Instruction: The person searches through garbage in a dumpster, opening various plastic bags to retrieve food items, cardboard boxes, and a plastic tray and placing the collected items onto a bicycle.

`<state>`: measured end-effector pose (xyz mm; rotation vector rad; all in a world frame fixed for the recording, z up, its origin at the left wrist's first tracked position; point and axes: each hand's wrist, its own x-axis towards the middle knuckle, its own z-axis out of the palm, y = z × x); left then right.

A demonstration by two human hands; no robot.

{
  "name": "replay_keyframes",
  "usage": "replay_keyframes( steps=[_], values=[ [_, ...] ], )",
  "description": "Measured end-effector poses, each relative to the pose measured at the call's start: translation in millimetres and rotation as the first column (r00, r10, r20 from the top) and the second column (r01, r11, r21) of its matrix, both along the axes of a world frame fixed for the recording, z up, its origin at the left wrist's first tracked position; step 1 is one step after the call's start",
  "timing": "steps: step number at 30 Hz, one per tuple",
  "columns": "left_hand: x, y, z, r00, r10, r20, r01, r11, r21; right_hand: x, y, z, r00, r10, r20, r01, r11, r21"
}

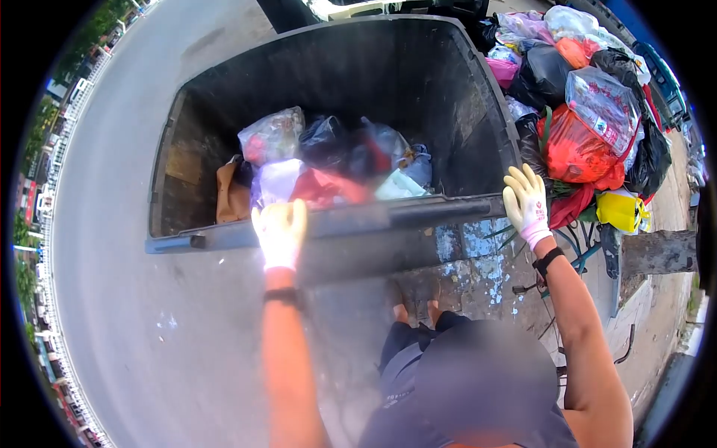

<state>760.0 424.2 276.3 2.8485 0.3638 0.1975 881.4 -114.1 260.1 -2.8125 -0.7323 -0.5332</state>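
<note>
My left hand [280,230], in a pale glove, lies over the front rim of a large dark bin [441,211], with fingertips pointing into it and a gap between the fingers. At the bin's front right corner, my right hand [526,203], in a similar glove, has its fingers stretched out and apart against the edge. Neither hand visibly holds a bag. Inside the bin lie a clear bag [272,136], dark bags [325,142], a reddish bag [328,187] and a brown piece [231,193].
A heap of rubbish bags, with a red bag [582,149] and a yellow bag [620,211], rises right of the bin. Below it are thin bars and a grey slab [657,252]. Grey road [112,187] runs along the left; my feet are below the bin.
</note>
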Motion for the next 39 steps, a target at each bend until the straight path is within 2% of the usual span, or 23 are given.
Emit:
replay_keyframes(
  steps=[1, 4, 5, 8, 12, 14, 18, 21, 22, 25, 29, 30, 32, 39],
  values=[
    [6, 6, -7, 0.998, 0.045, 0.046, -0.041, 0.996, -0.077, 1, 0, -1, 1.000, 0.010, 0.005, -0.010, 1.000, 0.007],
    [13, 12, -15, 0.999, 0.048, 0.016, -0.046, 0.995, -0.088, 4, 8, 12, 0.997, 0.053, -0.058, -0.053, 0.999, 0.001],
    [15, 12, -17, 0.998, 0.035, 0.043, -0.034, 0.999, -0.029, 7, 12, 14, 0.996, 0.064, -0.062, -0.062, 0.998, 0.026],
    [24, 10, -20, 0.932, -0.103, 0.348, 0.102, 0.995, 0.022, 11, 19, 16, 0.996, 0.053, -0.067, -0.046, 0.994, 0.096],
    [23, 12, -29, 0.942, -0.092, 0.323, 0.069, 0.994, 0.081, 14, 23, 16, 0.995, 0.017, -0.101, -0.001, 0.988, 0.151],
    [22, 12, -31, 0.963, -0.075, 0.257, 0.051, 0.994, 0.098, 18, 23, 19, 0.995, 0.038, -0.095, -0.019, 0.982, 0.185],
    [22, 2, -29, 0.985, 0.013, 0.173, -0.022, 0.998, 0.051, 25, 19, 22, 0.994, 0.048, -0.098, -0.025, 0.976, 0.217],
    [23, 4, -35, 0.979, -0.003, 0.204, -0.012, 0.997, 0.073, 26, 17, 22, 0.995, 0.029, -0.093, -0.006, 0.973, 0.231],
    [25, 6, -33, 0.989, 0.013, 0.149, -0.023, 0.998, 0.061, 27, 15, 24, 0.993, 0.035, -0.111, -0.009, 0.974, 0.224],
    [24, 4, -34, 0.990, 0.008, 0.138, -0.015, 0.999, 0.044, 23, 12, 18, 0.996, -0.018, -0.088, 0.036, 0.978, 0.206],
    [22, -4, -29, 0.996, 0.044, 0.083, -0.052, 0.994, 0.093, 18, 3, 13, 0.992, 0.020, -0.123, 0.003, 0.983, 0.182],
    [22, -6, -27, 0.995, 0.032, 0.090, -0.040, 0.995, 0.092, 14, 2, 12, 0.990, 0.028, -0.136, -0.003, 0.984, 0.179],
    [20, -13, -22, 0.990, 0.121, 0.071, -0.124, 0.991, 0.042, 5, 1, 12, 0.988, 0.037, -0.152, -0.007, 0.982, 0.188],
    [-10, -14, -32, 0.976, 0.140, 0.165, -0.144, 0.990, 0.010, -39, 1, 15, 0.990, 0.018, -0.141, 0.008, 0.982, 0.187]
  ],
)
